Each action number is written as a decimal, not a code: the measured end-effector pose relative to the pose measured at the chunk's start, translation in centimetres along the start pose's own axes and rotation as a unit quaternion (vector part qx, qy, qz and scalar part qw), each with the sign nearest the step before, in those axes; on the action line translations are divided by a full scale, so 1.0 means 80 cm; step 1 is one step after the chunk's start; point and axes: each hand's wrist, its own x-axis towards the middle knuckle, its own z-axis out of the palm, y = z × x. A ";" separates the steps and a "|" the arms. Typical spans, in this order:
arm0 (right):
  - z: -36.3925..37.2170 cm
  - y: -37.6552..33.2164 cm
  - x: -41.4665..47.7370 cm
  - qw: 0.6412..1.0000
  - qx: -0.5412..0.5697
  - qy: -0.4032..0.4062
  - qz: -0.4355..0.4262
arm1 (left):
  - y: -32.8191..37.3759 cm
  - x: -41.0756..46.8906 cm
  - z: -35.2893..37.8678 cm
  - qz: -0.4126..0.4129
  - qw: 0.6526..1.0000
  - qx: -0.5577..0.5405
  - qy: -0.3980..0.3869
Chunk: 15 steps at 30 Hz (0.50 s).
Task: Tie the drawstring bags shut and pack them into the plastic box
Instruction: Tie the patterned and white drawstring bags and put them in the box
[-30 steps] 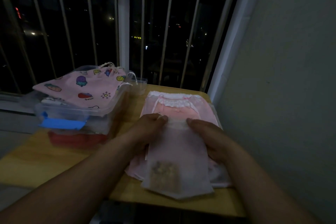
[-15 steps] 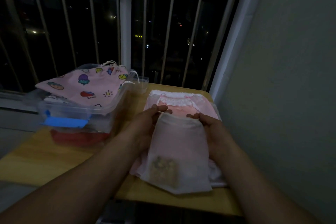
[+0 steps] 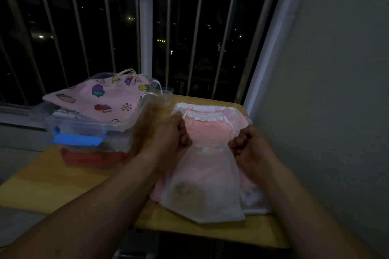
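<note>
Both grips, left hand and right hand, pinch sheer bag mouth, pointing away.

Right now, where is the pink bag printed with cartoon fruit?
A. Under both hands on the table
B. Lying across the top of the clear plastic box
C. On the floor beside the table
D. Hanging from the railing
B: the cartoon-print bag lies across the open top of the clear plastic box, while the left hand and right hand hold a sheer white bag.
</note>
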 end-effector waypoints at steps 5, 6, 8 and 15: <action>0.003 -0.023 -0.007 0.969 -0.211 -0.034 -0.128 | 0.003 -0.015 0.012 0.167 0.858 0.472 -0.115; 0.006 -0.025 -0.007 0.956 -0.246 -0.045 -0.151 | -0.001 -0.018 0.016 0.182 0.820 0.525 -0.139; 0.015 -0.025 -0.009 0.939 -0.284 -0.067 -0.183 | -0.012 -0.021 0.022 0.166 0.794 0.559 -0.171; 0.031 -0.016 -0.028 0.890 -0.363 -0.096 -0.261 | -0.019 -0.011 0.021 0.138 0.803 0.560 -0.149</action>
